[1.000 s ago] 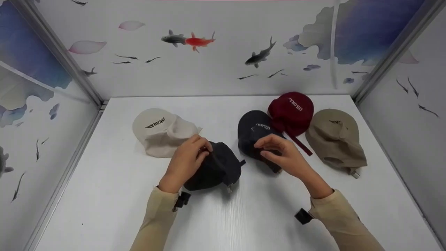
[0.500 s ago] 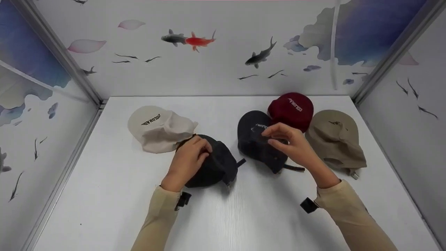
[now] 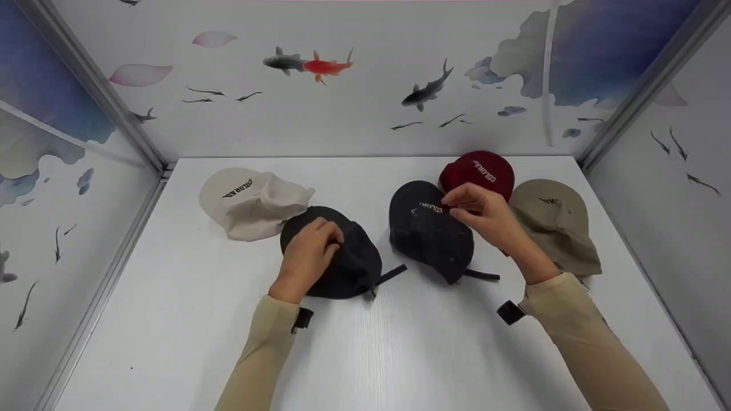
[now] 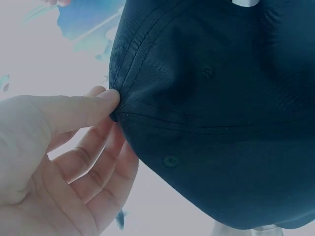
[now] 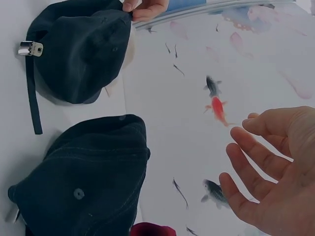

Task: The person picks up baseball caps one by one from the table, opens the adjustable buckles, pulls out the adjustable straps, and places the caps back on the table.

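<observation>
In the head view my left hand (image 3: 306, 251) pinches a black baseball cap (image 3: 351, 260) between thumb and fingers. The left wrist view has the thumb pressed on the seam at the crown of this cap (image 4: 211, 108). The cap's loose strap and metal buckle point toward the right. My right hand (image 3: 488, 217) hovers with relaxed, slightly bent fingers and holds nothing. It overlaps the edges of a dark navy cap (image 3: 428, 242) and a red cap (image 3: 485, 168). From the right wrist view, its fingers (image 5: 241, 162) are apart from the caps.
A cream cap (image 3: 257, 208) lies at the left, its back edge meeting the black cap's brim. At the far right is a khaki cap (image 3: 551, 228), partly behind the right forearm. Printed panels (image 3: 365, 114) wall in the white table (image 3: 171, 319) at the back and sides.
The black cap has moved back and left with my left hand, and the cream cap has shifted the same way. My right hand has risen rightward; the navy cap's strap now sticks out.
</observation>
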Tool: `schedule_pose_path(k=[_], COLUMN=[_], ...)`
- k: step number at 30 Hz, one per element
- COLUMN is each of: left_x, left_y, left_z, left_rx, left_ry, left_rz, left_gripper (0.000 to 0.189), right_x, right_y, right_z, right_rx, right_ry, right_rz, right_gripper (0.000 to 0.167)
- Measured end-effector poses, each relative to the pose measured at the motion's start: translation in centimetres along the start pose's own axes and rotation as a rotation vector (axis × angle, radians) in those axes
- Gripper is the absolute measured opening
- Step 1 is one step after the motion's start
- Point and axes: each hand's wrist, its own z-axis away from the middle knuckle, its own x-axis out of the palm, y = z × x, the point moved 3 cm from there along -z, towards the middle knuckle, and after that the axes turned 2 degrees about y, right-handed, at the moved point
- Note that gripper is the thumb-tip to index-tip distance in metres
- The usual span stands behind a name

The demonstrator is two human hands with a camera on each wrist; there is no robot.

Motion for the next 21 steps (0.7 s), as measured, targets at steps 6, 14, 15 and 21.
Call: schedule_pose_path(k=[6,14,15,21], left_x=[0.4,1.2,1.3,1.8], left_y=[-0.7,-1.6,-1.6,-1.4], left_z=[-0.6,-1.3,-1.3,-0.6], left_rx=[-0.020,-0.092,-0.095,-0.081], left_ry=[0.017,0.061,0.075,0.125], left_rz=[-0.030,-0.047,-0.052,-0.076], left_gripper=[0.011,0.011,0.011,0.011], right_x=[-0.7,-1.4,-1.5,-2.1], right_y=[1.0,2.6,2.8,3.9], right_z=[-1.1,-2.3,-2.4,-3.0], right_rx=[0.065,0.102,0.103,0.119], right_ry=[-0.007,-0.007,-0.003,0.031], right_rz=[0.058,0.156,0.166,0.209], right_gripper=[0.016,0.017,0.017,0.017])
